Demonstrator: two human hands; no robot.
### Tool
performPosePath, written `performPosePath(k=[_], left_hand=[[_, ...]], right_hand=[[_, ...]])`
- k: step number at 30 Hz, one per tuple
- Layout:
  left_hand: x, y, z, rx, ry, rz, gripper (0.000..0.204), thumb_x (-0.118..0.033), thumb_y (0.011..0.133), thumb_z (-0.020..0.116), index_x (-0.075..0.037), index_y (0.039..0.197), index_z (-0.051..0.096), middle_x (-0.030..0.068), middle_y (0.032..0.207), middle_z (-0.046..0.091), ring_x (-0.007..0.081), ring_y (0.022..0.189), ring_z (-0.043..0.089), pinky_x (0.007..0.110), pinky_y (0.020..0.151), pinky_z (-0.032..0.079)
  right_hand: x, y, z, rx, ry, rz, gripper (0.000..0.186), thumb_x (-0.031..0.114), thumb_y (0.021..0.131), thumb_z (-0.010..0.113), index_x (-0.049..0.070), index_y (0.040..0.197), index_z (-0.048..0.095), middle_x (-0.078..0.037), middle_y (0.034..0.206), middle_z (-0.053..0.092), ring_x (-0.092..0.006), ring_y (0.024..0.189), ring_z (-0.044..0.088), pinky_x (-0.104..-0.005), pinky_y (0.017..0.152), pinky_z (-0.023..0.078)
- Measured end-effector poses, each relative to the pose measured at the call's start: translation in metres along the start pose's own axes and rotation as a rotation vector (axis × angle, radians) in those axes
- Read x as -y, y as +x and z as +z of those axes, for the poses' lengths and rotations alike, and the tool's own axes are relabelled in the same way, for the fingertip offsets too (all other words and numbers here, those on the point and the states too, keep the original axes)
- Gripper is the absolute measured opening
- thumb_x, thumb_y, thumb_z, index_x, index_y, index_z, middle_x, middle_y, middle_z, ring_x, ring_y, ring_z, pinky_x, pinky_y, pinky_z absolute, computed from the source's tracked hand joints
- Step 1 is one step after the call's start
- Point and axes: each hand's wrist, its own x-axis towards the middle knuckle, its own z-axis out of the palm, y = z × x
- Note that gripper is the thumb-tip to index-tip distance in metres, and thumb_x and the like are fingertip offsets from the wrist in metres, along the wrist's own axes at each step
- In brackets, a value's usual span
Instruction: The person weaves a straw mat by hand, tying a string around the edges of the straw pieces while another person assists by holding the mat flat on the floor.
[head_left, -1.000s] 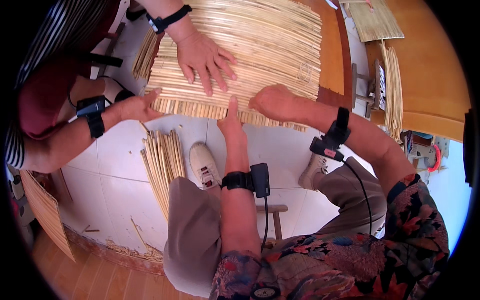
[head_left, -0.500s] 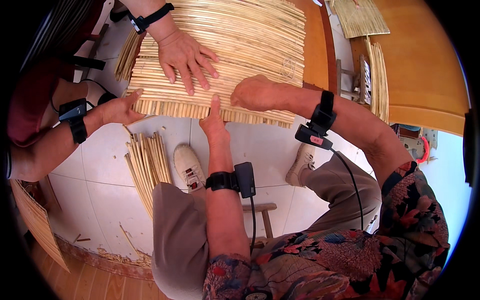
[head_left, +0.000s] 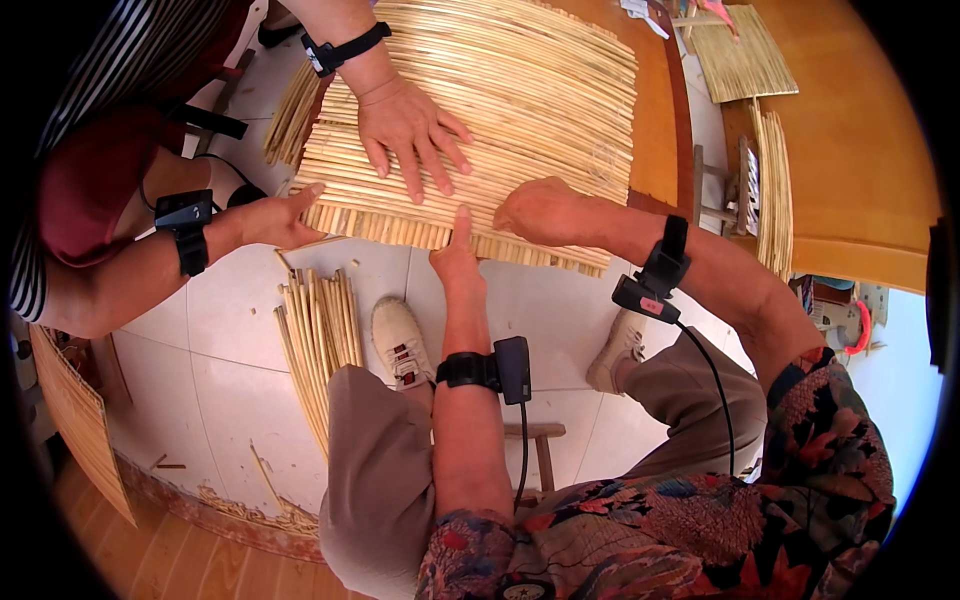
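A mat of pale reed sticks (head_left: pixel 500 90), with a band of short cut ends along its near edge, lies over a wooden table. My left hand (head_left: pixel 457 250) grips that edge, thumb on top and fingers underneath. My right hand (head_left: pixel 540 212) is curled closed on the mat just right of that thumb; whatever its fingers hold is hidden. A co-worker's hand (head_left: pixel 410 140) presses flat on the sticks, fingers spread, and their other hand (head_left: pixel 295 215) holds the mat's near left corner.
Loose sticks (head_left: pixel 318 340) lie on the tiled floor (head_left: pixel 240 390) below the mat, left of my feet. A wooden stool (head_left: pixel 545 460) is beneath me. Another woven panel (head_left: pixel 80 420) leans at left. A wooden table (head_left: pixel 840 170) at right holds a small mat (head_left: pixel 745 60) and stick bundle (head_left: pixel 775 190).
The whole view shifted left, then back right and slightly down. All the hands keep nearly the same places and grips on the mat.
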Motion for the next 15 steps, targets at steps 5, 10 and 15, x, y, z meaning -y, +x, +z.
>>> performPosePath(k=[5,10,15], left_hand=[[0.0010,0.0001,0.0005,0.000,0.003,0.006,0.044,-0.017,0.079,0.068,0.001,0.115,0.050,0.0085,0.102,0.058,0.0157,0.078,0.060,0.029,0.051,0.051],[0.0018,0.0012,0.0000,0.003,-0.022,0.021,0.045,-0.016,0.078,0.068,0.002,0.115,0.050,0.0087,0.104,0.058,0.0152,0.079,0.059,0.029,0.053,0.051],[0.0021,0.0011,-0.0002,0.010,0.021,-0.009,0.047,-0.020,0.078,0.068,-0.002,0.116,0.049,0.0068,0.103,0.058,0.0153,0.082,0.059,0.029,0.057,0.050]], right_hand=[[0.0053,0.0004,-0.0038,0.083,-0.071,0.029,0.018,0.020,0.083,0.045,0.009,0.078,0.059,-0.012,0.077,0.060,-0.0318,0.078,0.057,-0.0416,0.064,0.043],[0.0056,0.0012,0.0002,0.064,-0.021,0.057,0.020,0.020,0.083,0.045,0.009,0.084,0.062,-0.014,0.083,0.061,-0.0322,0.083,0.057,-0.0424,0.069,0.043],[0.0056,-0.0001,-0.0015,0.064,0.003,0.088,0.022,0.019,0.083,0.045,0.008,0.087,0.063,-0.014,0.087,0.062,-0.0320,0.088,0.057,-0.0425,0.073,0.043]])
